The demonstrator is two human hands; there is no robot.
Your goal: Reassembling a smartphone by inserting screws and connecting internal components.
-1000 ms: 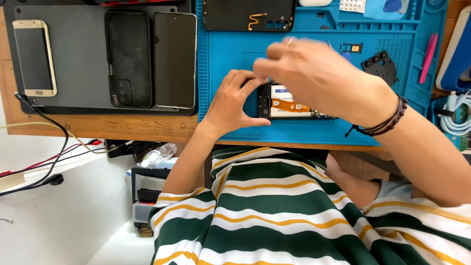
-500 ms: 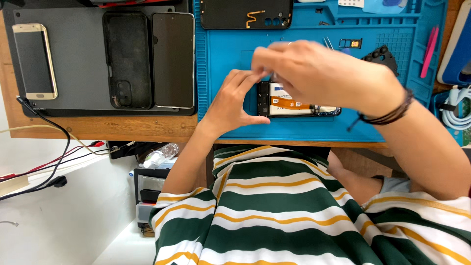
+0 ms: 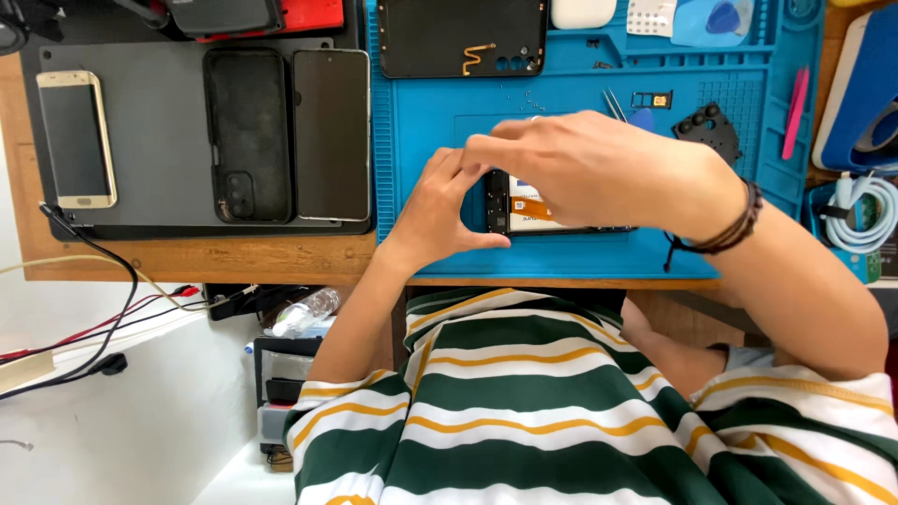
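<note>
Nearest the camera is a green, white and yellow striped shirt (image 3: 561, 411), with both forearms reaching forward over the edge of a wooden table (image 3: 206, 257). Below the table edge, on the left, cables (image 3: 94, 318) trail across a white surface, and a clear plastic bottle (image 3: 304, 313) lies beside them.

On the near part of a blue work mat (image 3: 430, 122) lies an opened phone (image 3: 533, 208), its insides showing, long side along the table edge. The left hand (image 3: 444, 210) grips the phone's left end, thumb under the near edge and fingers curled over the far edge, clamped on it. The right hand (image 3: 599, 168), with a dark braided bracelet (image 3: 734, 224) at the wrist, hovers over the middle of the phone; its fingers are bunched and point left toward the left hand's fingertips, but whether they pinch anything cannot be told.

Further along the mat sit tweezers (image 3: 613, 103), a small card tray (image 3: 652, 99), a black plastic part (image 3: 706, 126) and a pink pry tool (image 3: 795, 112). At the far edge lies a black back cover (image 3: 458, 37).

Left of the mat, a grey pad (image 3: 159, 122) holds a gold-rimmed phone (image 3: 75, 140), a black phone case (image 3: 248, 131) and a dark phone (image 3: 332, 131), side by side.
</note>
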